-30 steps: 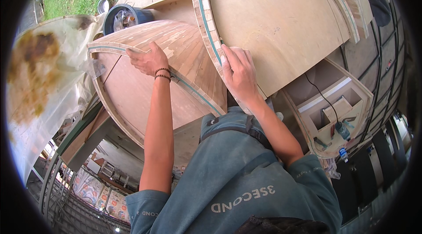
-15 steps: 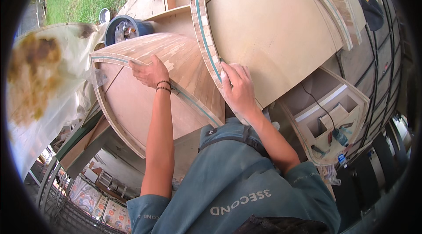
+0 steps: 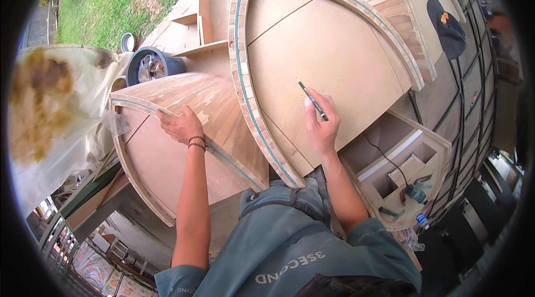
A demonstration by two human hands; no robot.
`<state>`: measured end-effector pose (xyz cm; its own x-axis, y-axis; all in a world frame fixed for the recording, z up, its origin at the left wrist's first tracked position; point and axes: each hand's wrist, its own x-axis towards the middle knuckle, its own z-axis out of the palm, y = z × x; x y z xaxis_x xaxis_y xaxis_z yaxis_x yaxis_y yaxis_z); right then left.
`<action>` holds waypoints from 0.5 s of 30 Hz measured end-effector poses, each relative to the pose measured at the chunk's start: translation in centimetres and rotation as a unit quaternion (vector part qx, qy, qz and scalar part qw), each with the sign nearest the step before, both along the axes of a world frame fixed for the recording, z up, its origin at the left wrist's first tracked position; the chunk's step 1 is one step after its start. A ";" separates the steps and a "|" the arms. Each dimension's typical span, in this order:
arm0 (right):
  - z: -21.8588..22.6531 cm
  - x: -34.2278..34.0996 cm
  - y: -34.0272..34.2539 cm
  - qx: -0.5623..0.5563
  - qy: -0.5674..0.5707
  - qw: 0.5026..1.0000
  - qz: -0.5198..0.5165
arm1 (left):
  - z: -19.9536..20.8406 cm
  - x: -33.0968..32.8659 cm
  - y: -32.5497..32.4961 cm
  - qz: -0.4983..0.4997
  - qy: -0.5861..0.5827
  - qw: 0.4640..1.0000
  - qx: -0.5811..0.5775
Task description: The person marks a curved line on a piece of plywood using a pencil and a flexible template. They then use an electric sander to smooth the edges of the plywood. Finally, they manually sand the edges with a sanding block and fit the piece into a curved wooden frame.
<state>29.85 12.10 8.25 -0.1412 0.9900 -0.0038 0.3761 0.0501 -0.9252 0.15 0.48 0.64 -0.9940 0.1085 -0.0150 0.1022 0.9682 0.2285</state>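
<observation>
My right hand (image 3: 323, 124) is closed round a dark green pencil (image 3: 313, 100), its tip pointing up and to the left. It hangs over the pale panel of a large pointed, curved wooden piece (image 3: 240, 68). A blue-green stripe runs along that piece's strip-built rim. At the left, my left hand (image 3: 183, 125) rests on the rim of a second curved wooden piece (image 3: 237, 143), fingers stretched along the edge and thumb on the planked side. This piece has a similar stripe. A dark beaded bracelet circles my left wrist.
A blue bucket (image 3: 177, 64) holding plastic scraps stands beyond the left piece. Stained sheeting (image 3: 61, 124) hangs at far left. At right, a wooden box-like unit (image 3: 443, 143) carries tools, a bottle and a black cable. A dark cap (image 3: 448, 32) lies at upper right.
My right hand has lifted off the large piece's rim and moved right over its panel, bringing the pencil into plain sight. My left hand stays on its rim. The whole view has shifted.
</observation>
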 end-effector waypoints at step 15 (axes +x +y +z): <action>-3.0 -2.6 8.5 -0.021 0.057 0.997 -0.047 | 0.2 0.2 0.6 0.008 0.017 1.000 -0.009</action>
<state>27.23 20.61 5.22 -0.0505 0.9981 -0.0340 0.2702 -0.0191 -0.9626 0.33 1.07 0.87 -0.9956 0.0922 0.0172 0.0938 0.9737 0.2077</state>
